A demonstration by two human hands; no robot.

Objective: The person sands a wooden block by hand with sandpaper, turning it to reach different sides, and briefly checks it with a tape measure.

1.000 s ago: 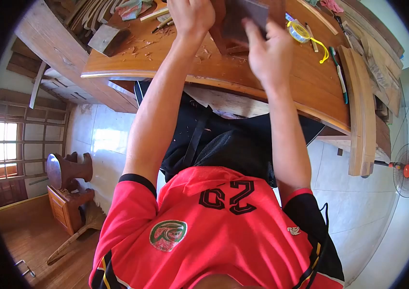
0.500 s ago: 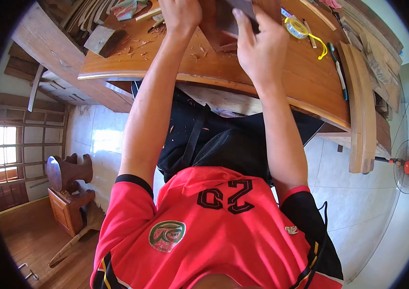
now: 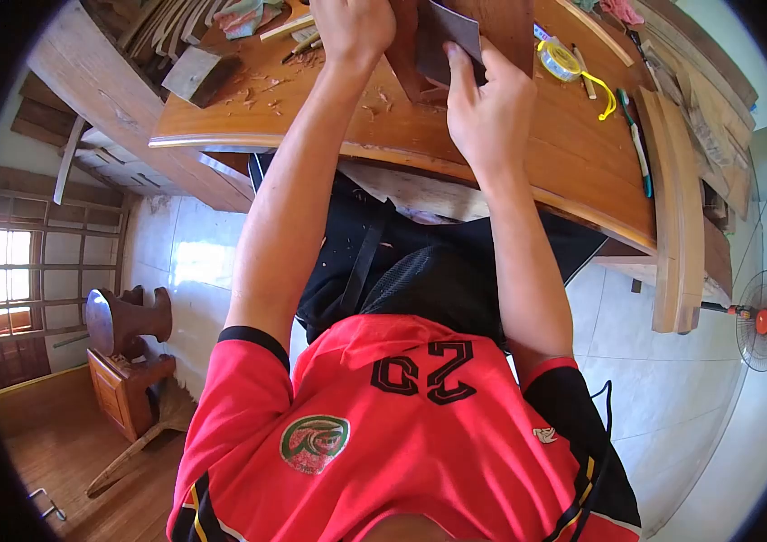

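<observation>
My right hand (image 3: pixel 492 99) pinches a dark folded sheet of sandpaper (image 3: pixel 448 34) between thumb and fingers. The sheet lies against a reddish-brown wooden piece (image 3: pixel 508 25), which runs out of view at the top edge. Beside that piece, on its left, is my left hand (image 3: pixel 355 29); its fingers are cut off by the frame's top edge, so its grip does not show. Both hands are above the wooden table (image 3: pixel 456 122), where curled shavings (image 3: pixel 261 88) are scattered.
A tape measure (image 3: pixel 561 61) with a yellow strap and a toothbrush (image 3: pixel 636 144) lie at right. Curved wooden strips (image 3: pixel 673 208) stand along the table's right side. A wood block (image 3: pixel 200 76) sits at left. A fan (image 3: pixel 765 321) is farther right.
The sandpaper's upper edge has come further into view, showing a lighter face. My left hand appears slightly further right. The whole view has shifted a little.
</observation>
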